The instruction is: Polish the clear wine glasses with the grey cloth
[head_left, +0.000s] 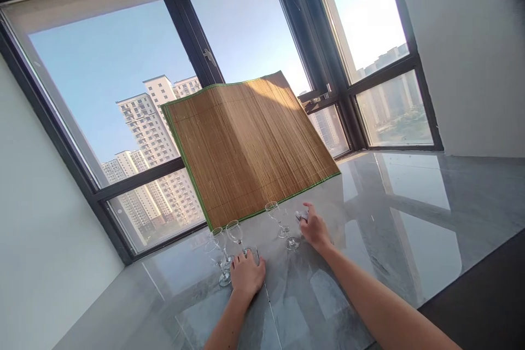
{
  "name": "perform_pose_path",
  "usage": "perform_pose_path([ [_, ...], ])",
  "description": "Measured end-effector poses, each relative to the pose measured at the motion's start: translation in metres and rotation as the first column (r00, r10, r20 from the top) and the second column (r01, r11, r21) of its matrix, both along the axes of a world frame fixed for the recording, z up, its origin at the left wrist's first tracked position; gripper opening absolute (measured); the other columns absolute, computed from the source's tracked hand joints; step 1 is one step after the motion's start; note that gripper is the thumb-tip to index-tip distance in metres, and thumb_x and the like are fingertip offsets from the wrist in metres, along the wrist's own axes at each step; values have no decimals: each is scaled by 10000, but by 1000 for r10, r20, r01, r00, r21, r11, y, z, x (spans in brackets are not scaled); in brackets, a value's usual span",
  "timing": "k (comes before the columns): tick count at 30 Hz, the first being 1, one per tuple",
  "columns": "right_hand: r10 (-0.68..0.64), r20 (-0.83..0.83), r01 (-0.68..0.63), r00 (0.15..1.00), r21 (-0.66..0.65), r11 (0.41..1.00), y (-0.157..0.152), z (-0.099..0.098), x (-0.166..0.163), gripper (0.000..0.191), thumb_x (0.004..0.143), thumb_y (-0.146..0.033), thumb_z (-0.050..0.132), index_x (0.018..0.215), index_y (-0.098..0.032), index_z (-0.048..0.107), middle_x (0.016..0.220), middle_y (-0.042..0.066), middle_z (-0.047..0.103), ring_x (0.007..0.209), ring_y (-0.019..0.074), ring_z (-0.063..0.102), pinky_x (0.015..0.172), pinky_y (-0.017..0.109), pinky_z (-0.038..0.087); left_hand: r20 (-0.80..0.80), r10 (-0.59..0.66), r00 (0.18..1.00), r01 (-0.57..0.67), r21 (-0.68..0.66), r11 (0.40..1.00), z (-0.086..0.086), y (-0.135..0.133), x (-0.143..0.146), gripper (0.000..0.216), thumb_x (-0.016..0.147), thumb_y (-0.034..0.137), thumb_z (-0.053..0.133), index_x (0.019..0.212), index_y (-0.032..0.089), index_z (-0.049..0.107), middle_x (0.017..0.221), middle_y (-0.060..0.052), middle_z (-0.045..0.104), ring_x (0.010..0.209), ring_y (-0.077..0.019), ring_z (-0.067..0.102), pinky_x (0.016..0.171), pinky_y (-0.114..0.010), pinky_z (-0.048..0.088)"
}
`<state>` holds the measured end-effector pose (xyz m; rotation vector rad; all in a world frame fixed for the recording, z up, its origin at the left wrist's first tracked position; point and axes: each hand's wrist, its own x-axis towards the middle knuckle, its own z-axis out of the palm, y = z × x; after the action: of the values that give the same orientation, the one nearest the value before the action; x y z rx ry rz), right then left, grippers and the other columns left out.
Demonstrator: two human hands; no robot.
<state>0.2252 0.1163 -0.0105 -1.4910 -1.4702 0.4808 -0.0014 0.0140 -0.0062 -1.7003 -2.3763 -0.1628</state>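
Observation:
My left hand (247, 274) rests low over the grey counter with its fingers forward and thumb spread. Just ahead and to its left stand clear stemmed glasses, among them a wine glass (225, 278) by the knuckles and another wine glass (234, 231) beyond the fingertips. My right hand (315, 228) has its index finger raised and the other fingers curled round a small whitish, shiny thing (302, 215) that I cannot make out. Left of this hand are a glass with a round foot (292, 243) and a further wine glass (271, 207); their outlines partly overlap.
A bamboo mat (250, 147) with green edging stands upright behind the glasses, against the windows. The glossy grey counter (394, 219) reflects light. Dark window frames (353, 115) and a handle (320, 99) lie behind. A white wall (41, 191) bounds the left side.

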Motion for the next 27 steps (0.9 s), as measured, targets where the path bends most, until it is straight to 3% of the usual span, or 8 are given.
perform_pose_path([
  [3,-5,-2,5,1000,2,1000,0,0,0,515,864,-162,402,1378,-196,403,815,45,660,770,209,623,633,276,299,-10,57,998,-57,-14,998,0,-6,2,586,916,489,386,1361,135,529,1329,-179,581,1292,-346,464,1066,-470,326],
  [6,-19,-5,19,1000,9,1000,1,0,-1,508,863,-160,406,1370,-193,412,821,51,671,781,214,631,643,280,309,-27,38,999,-38,14,999,5,-14,14,521,885,433,441,1281,129,591,1258,-186,604,1257,-359,480,1040,-472,348],
  [9,-22,-9,22,1000,14,1000,1,-1,-1,495,872,-167,408,1366,-195,416,840,57,684,796,214,640,658,281,323,81,-183,980,179,57,982,12,-18,36,408,884,362,434,1157,162,660,1198,-141,622,1185,-292,524,1026,-406,385],
  [11,-29,-7,29,1000,15,999,1,0,-1,486,879,-174,411,1365,-192,419,844,65,691,800,219,644,670,287,332,169,-396,903,386,88,918,15,-15,52,407,878,351,454,1206,204,645,1284,-106,585,1231,-250,495,1064,-354,374],
  [13,-36,-6,36,999,12,999,0,0,-1,486,877,-173,417,1363,-186,425,848,72,696,809,223,649,684,291,341,207,-515,832,508,89,857,15,-10,66,467,864,392,495,1295,250,605,1407,-83,510,1316,-254,431,1127,-363,323],
  [19,-35,-11,35,999,7,999,0,2,0,488,868,-154,429,1355,-189,439,885,72,705,820,214,653,688,283,369,186,-490,852,497,13,868,8,5,85,659,852,605,473,1431,290,492,1514,-98,419,1390,-360,352,1169,-516,241],
  [23,-36,-11,36,999,13,999,-1,2,-1,489,871,-156,431,1359,-186,433,906,77,710,839,212,655,718,284,385,171,-527,832,536,-5,844,5,10,88,693,845,656,457,1439,299,473,1553,-92,374,1425,-361,304,1183,-545,200],
  [27,-38,-11,38,999,11,999,0,0,-1,496,863,-156,435,1358,-200,428,936,74,718,865,208,662,732,283,389,213,-567,796,596,-107,796,11,21,81,716,862,687,411,1491,346,373,1622,-64,240,1482,-383,173,1174,-639,128],
])
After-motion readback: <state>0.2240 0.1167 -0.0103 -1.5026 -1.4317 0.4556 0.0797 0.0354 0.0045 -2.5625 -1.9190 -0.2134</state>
